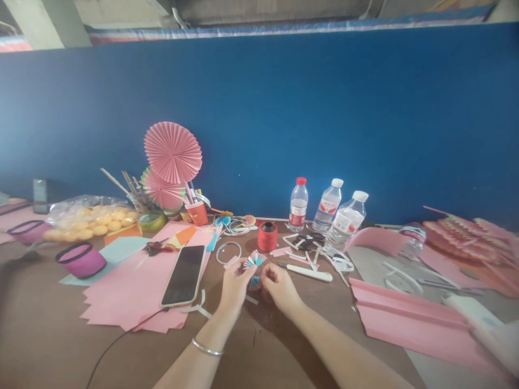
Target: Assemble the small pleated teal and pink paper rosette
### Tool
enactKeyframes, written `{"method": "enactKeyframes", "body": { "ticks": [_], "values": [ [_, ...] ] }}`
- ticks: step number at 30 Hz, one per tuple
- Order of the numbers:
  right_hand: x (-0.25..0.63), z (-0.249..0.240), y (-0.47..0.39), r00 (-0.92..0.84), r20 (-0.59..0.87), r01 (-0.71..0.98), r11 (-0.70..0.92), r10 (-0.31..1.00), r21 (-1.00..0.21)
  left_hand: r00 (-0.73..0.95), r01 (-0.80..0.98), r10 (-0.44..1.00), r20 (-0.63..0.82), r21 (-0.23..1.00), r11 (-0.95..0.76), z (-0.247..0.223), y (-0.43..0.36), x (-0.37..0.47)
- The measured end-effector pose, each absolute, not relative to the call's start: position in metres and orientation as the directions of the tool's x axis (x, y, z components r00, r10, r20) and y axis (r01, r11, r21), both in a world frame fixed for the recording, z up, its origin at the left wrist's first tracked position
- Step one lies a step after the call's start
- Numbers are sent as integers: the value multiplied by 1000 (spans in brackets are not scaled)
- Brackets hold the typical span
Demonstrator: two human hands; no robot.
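Between my hands is a small pleated paper fan (255, 259) in pink and light blue, its folds spread at the top. My left hand (236, 281) pinches it from the left side. A blue pleated part (254, 282) shows lower down, between the two hands. Close on the right, my right hand (279, 287) has its thumb and fingers pressed together; what they hold, if anything, is too small to make out. Just beyond the hands stands a spool of red thread (267, 237). To the right lies a white-handled cutter (310, 272).
On the left, a phone (184, 275) lies on pink paper sheets (121, 297). Behind are pink paper rosettes (173, 152) and a bag of yellow balls (97, 221). Three bottles, one red-capped (299, 208), stand at the back. Folded pink paper (409, 319) lies right.
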State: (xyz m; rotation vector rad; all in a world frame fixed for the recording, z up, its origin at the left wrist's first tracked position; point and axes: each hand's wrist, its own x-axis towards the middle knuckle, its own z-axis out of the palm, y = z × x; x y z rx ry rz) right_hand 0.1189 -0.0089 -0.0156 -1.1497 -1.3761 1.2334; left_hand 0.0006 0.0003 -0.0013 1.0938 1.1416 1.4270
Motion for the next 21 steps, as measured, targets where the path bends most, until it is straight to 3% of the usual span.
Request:
{"method": "enactKeyframes", "body": {
  "ticks": [3, 9, 21],
  "values": [
    [120, -16, -8, -116, 66, 42, 72, 991, -997, -62, -199, 997, 48, 978, -60, -4, 0, 1],
    [120, -20, -3, -101, 92, -3, 92, 991, -996, 45, -465, 998, -36, 884, 52, -3, 1, 4],
    [118, -21, -1, -78, 181, 29, 184, 980, -983, 64, -621, 995, -80, 777, 102, -12, 3, 0]
  ]
}}
